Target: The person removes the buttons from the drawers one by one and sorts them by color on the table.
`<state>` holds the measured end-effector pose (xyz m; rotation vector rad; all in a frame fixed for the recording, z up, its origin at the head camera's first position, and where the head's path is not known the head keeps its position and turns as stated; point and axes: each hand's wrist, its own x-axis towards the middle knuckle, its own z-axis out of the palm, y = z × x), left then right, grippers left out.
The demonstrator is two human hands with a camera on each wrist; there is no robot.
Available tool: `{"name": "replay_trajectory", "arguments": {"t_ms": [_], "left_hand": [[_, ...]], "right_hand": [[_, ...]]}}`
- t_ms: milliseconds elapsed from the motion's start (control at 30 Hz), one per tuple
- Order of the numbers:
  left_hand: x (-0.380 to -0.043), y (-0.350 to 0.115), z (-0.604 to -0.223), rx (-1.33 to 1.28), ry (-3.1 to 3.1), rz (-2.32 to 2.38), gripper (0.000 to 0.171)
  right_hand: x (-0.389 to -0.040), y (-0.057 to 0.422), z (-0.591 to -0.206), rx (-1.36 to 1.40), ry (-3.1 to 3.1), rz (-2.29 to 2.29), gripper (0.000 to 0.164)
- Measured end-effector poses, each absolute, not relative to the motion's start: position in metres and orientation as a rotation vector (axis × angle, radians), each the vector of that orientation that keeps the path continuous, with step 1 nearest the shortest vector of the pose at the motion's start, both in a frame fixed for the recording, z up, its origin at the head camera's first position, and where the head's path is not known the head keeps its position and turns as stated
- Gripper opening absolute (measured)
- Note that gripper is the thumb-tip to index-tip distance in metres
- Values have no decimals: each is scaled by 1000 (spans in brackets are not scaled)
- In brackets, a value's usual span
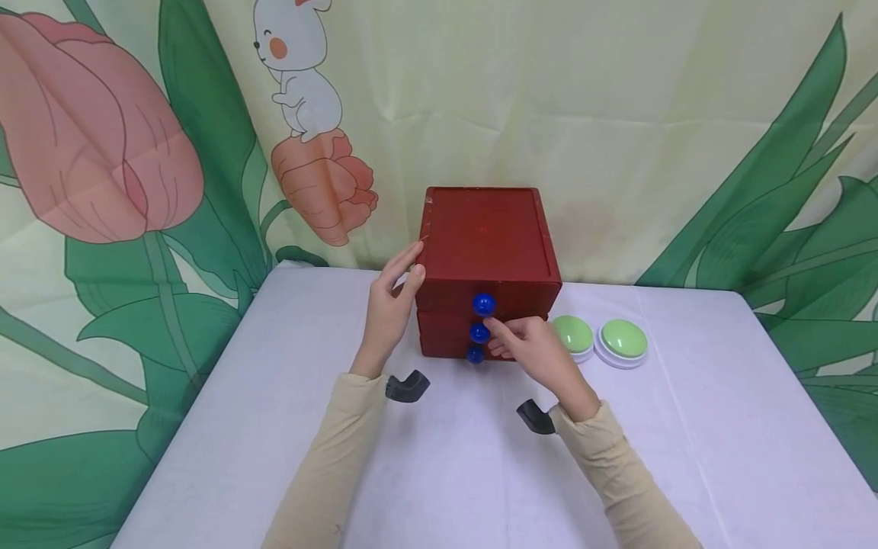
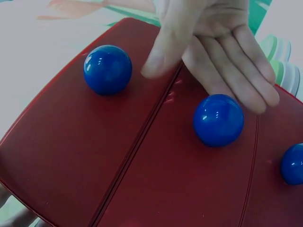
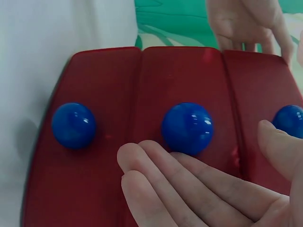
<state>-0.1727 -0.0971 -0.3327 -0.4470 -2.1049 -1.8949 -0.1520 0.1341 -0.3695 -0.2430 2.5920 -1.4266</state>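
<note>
A dark red cabinet (image 1: 483, 235) stands at the back of the table, with three drawer fronts one above another. Each front bears a round blue knob: the top knob (image 1: 484, 304), the middle knob (image 1: 479, 332) and the bottom knob (image 1: 475, 354). My left hand (image 1: 389, 309) rests against the cabinet's left side, fingers extended. In front of the drawers is my right hand (image 1: 533, 347), its fingers (image 3: 203, 189) nearly straight beside the middle knob and its thumb (image 3: 279, 146) near the top one. Whether the fingertips touch the middle knob I cannot tell.
Two green push buttons with white bases, a nearer-to-cabinet button (image 1: 572, 334) and an outer button (image 1: 623, 338), sit right of the cabinet. A white cloth (image 1: 453, 465) covers the table. Behind hangs a printed curtain (image 1: 583, 137). Black wrist mounts (image 1: 408, 386) jut from the sleeves.
</note>
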Motion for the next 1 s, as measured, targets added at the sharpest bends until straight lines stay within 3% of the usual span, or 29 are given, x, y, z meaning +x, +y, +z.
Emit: {"name": "replay_trajectory", "arguments": {"t_ms": [333,500,1000], "left_hand": [[-187,-97,-356,-460,-2062,-1887,44],[-173,-95,-337,-469,-2069,-1881,44],[-170,-94,-335,-473,-2078,-1862,43]], "right_hand": [[-163,129,-390,-269,2550,-1432,51],[-168,128,-399,-268,2412,-1532,52],[-165,128,-399,-261,2306,-1619,51]]}}
